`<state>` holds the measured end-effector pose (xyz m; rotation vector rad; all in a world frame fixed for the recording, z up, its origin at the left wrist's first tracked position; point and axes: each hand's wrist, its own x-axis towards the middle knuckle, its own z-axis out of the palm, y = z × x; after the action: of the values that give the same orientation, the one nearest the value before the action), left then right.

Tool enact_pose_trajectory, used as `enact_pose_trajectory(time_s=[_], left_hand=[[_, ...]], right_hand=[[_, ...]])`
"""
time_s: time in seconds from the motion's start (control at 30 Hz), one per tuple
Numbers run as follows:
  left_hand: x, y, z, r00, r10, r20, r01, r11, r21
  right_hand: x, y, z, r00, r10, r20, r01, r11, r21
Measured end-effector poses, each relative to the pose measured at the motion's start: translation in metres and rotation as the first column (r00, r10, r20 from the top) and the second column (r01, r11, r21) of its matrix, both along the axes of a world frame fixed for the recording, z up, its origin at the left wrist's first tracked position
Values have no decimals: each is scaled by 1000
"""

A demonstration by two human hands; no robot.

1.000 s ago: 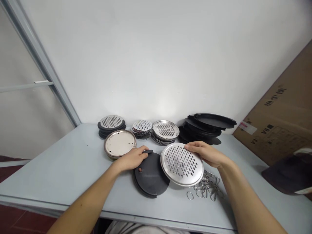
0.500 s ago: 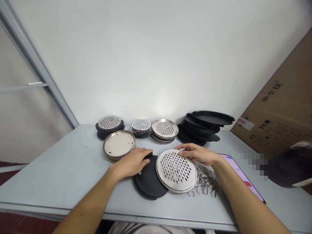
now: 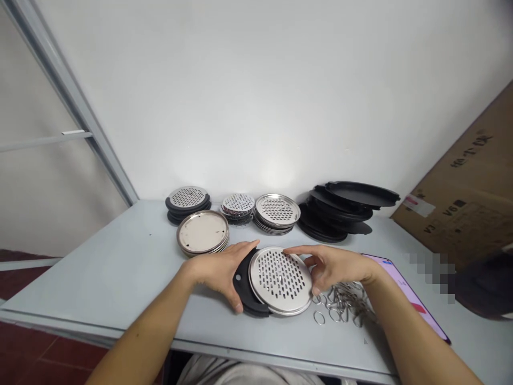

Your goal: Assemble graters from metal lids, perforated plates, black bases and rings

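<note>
A round silver disc (image 3: 280,280) with rows of slots lies over a black round holder (image 3: 244,289), covering most of it; the holder's left part shows, with a small hole. My left hand (image 3: 220,270) grips the holder's left side, thumb at the front and fingers at the back. On the disc's right side rests my right hand (image 3: 334,266), index finger at the far rim and thumb at the near right rim. Beside that hand is a heap of metal wire rings (image 3: 340,305), partly hidden by the wrist.
Behind my hands stand stacks: plain metal discs (image 3: 202,232), slotted discs in black holders (image 3: 187,198), small slotted discs (image 3: 238,203), rimmed slotted discs (image 3: 277,209) and black holders (image 3: 340,214). A phone (image 3: 404,294) lies at the right, near a cardboard box (image 3: 460,214).
The slotted disc has moved left over the black holder, covering more of it. My left hand has opened wider around the holder's edge, and my right thumb has come to the disc's near right rim.
</note>
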<state>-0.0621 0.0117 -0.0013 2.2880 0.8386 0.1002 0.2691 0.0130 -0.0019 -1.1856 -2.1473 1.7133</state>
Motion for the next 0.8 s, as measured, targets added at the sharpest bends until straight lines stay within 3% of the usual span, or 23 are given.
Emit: enact_pose_trajectory(time_s=[0.23, 0.4, 0.57, 0.8], left_hand=[[-1, 1, -3, 1000, -8, 24, 8, 1000, -13], [1, -1, 6, 997, -3, -83, 2, 1000, -23], [2, -4, 15, 982, 11, -191, -17, 999, -30], [2, -4, 14, 981, 26, -190, -30, 999, -18]], right_hand=[[-8, -3, -3, 995, 35, 95, -54, 975, 214], [-17, -7, 3, 984, 25, 178, -81, 945, 316], [-28, -11, 7, 972, 33, 233, -116, 929, 350], [-28, -14, 7, 977, 21, 213, -101, 922, 374]])
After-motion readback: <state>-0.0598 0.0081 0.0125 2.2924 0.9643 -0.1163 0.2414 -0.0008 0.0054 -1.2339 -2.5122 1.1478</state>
